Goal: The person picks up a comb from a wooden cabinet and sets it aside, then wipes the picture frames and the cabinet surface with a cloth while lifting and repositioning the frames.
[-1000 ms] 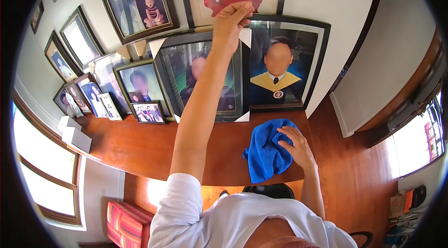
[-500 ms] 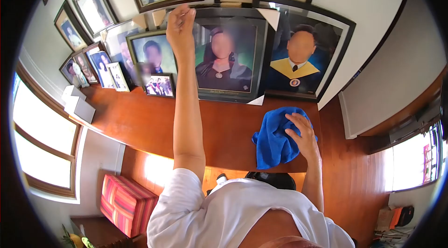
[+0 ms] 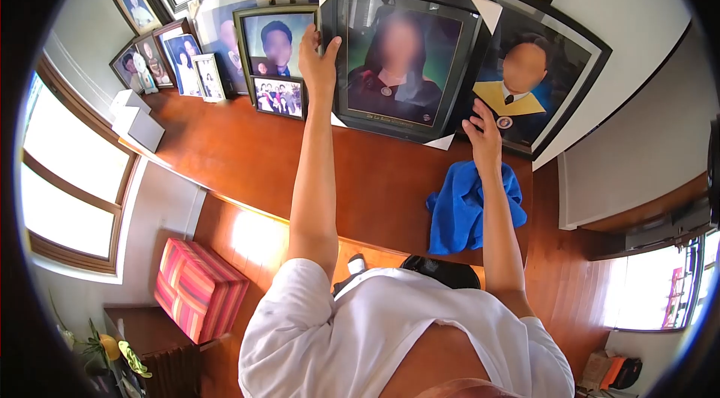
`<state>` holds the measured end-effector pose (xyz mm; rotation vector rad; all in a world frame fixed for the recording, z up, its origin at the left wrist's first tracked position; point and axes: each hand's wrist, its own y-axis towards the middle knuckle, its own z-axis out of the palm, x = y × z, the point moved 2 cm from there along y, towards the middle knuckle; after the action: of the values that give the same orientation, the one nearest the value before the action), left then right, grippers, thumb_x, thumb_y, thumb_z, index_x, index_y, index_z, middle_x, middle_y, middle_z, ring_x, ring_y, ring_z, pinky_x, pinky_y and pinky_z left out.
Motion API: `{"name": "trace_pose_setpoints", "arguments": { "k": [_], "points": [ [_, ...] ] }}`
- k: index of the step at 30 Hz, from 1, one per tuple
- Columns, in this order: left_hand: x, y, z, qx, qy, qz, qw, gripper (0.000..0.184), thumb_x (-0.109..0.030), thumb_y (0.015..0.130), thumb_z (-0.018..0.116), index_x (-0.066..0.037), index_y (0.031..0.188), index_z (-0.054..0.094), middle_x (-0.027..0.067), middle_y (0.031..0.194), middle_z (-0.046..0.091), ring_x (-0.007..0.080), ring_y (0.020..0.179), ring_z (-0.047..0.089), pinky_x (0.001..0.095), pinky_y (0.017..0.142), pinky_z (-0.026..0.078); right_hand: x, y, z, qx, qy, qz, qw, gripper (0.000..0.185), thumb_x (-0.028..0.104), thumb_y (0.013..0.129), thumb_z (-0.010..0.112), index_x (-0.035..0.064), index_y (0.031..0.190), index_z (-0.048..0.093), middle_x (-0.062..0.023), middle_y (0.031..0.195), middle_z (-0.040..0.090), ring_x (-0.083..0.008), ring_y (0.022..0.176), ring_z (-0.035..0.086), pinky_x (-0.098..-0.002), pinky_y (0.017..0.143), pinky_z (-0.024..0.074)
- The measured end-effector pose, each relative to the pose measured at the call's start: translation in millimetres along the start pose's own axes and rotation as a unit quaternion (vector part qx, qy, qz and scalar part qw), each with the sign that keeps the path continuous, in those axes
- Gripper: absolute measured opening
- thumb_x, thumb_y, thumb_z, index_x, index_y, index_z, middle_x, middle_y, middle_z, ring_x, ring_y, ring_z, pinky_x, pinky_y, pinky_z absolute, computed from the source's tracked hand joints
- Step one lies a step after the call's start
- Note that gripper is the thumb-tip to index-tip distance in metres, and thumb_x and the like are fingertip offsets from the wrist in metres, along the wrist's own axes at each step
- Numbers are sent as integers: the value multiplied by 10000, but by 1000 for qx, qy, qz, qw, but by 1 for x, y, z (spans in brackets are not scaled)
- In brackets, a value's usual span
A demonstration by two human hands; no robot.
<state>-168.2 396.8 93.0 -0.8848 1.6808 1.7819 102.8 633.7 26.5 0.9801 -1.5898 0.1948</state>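
Observation:
A large dark picture frame [image 3: 397, 122] with white corner pieces stands on the brown wooden table [image 3: 375, 181]. My left hand [image 3: 319, 61] is at its left edge, thumb and fingers apart, holding nothing. At its lower right side is my right hand [image 3: 484, 132], fingers apart and empty, near the frame's edge; whether it touches is unclear. A crumpled blue cloth [image 3: 457, 210] lies on the table beneath my right forearm. Behind and right of the large frame leans another black frame [image 3: 574, 98] with a portrait in a yellow-collared gown.
Left of the large frame stand a gold-edged frame [image 3: 238, 31], a small group photo [image 3: 278, 97] and several other frames. White boxes [image 3: 139, 127] sit at the table's left end. A red striped stool [image 3: 199, 289] is on the floor at lower left.
My left hand has come down from above to the large frame's left edge and its fingers have spread. My right hand has left the blue cloth and moved up toward the frame. The view has shifted.

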Motion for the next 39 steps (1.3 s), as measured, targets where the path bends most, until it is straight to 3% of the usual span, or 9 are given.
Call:
{"name": "trace_pose_setpoints", "arguments": {
  "k": [11, 14, 22, 34, 39],
  "points": [
    [10, 3, -4, 18, 30, -11, 999, 537, -117, 759, 794, -4, 1245, 594, 139, 1108, 617, 244, 960, 631, 346, 846, 502, -3, 13, 25, -22, -5, 11, 1000, 561, 94, 847, 680, 16, 1366, 483, -152, 1178, 620, -227, 957, 628, -339, 830, 513],
    [6, 3, -2, 19, 28, -25, 999, 540, -75, 742, 789, -16, 1244, 598, 132, 1117, 611, 241, 950, 629, 343, 843, 504, -5, 16, 30, -47, -85, -14, 995, 556, 57, 822, 687, 3, 1340, 492, -153, 1138, 609, -251, 937, 620, -356, 854, 498],
    [15, 7, 1, 15, -22, -46, 999, 537, 6, 741, 752, -37, 1253, 599, 107, 1118, 613, 216, 943, 619, 331, 830, 508, -9, 18, 40, -95, -119, -47, 987, 542, -54, 766, 699, 1, 1267, 499, -162, 1110, 592, -293, 929, 609, -381, 826, 484],
    [30, 11, 3, 23, -97, -73, 992, 521, -42, 748, 781, -19, 1238, 607, 84, 1126, 600, 184, 940, 600, 306, 814, 498, -6, 15, 41, -106, -120, -36, 986, 521, -68, 774, 687, -18, 1257, 498, -175, 1113, 600, -308, 960, 612, -378, 836, 483],
    [14, 12, -1, 74, -159, -106, 979, 481, -116, 762, 809, 26, 1177, 613, 75, 1031, 627, 143, 866, 603, 280, 770, 494, -2, 10, 39, -103, -110, -34, 988, 517, -63, 781, 682, -29, 1262, 493, -184, 1123, 596, -307, 976, 614, -370, 841, 491]
  ]
}}
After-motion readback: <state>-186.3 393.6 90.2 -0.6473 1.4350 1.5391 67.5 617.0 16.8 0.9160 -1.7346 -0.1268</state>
